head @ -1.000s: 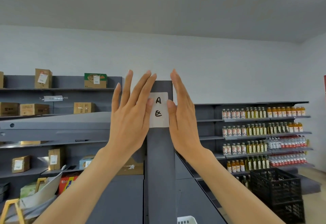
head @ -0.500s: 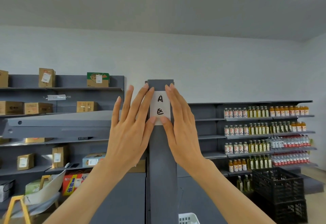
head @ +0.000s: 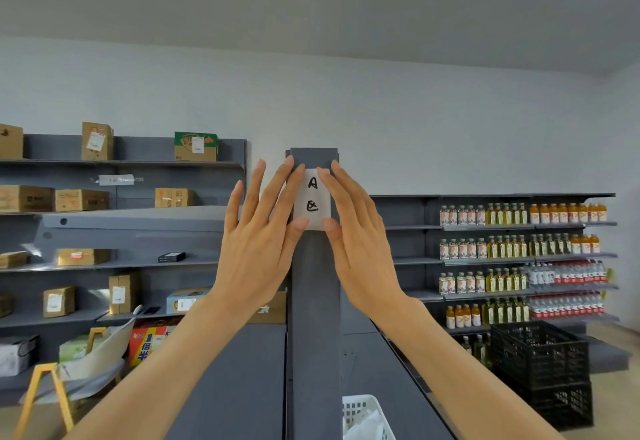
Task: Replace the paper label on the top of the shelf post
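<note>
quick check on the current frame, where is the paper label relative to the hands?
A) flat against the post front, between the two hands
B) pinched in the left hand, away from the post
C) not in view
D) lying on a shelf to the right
A: the paper label lies flat on the front of the shelf post, with the left hand and right hand at its side edges, open fingers touching it.

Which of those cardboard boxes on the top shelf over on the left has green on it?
The rightmost box on the top shelf: its upper part is printed green, while the other boxes along that shelf are plain brown cardboard.
</note>
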A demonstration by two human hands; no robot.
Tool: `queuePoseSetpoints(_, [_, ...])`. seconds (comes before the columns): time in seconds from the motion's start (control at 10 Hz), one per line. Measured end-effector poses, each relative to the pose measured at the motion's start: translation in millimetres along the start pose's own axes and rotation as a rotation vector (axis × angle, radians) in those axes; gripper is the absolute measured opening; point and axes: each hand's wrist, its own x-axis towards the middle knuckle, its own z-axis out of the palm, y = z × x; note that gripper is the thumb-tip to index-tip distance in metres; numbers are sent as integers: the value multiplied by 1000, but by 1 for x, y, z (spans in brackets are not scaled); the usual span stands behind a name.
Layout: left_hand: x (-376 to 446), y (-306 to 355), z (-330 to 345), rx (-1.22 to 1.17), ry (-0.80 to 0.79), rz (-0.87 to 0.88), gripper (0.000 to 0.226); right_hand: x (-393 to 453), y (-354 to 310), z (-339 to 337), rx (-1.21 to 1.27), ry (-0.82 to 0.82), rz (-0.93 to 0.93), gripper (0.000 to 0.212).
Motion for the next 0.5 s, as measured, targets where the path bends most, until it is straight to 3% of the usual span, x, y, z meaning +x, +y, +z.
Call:
queuePoseSetpoints(0.4, [1,16,-20,31,31,38,49,-8,-3,-21,48,-33,17,43])
queuePoseSetpoints(0.5, [5,19,-24,1,87,44,35,-4,-4,-34,88,20,21,31])
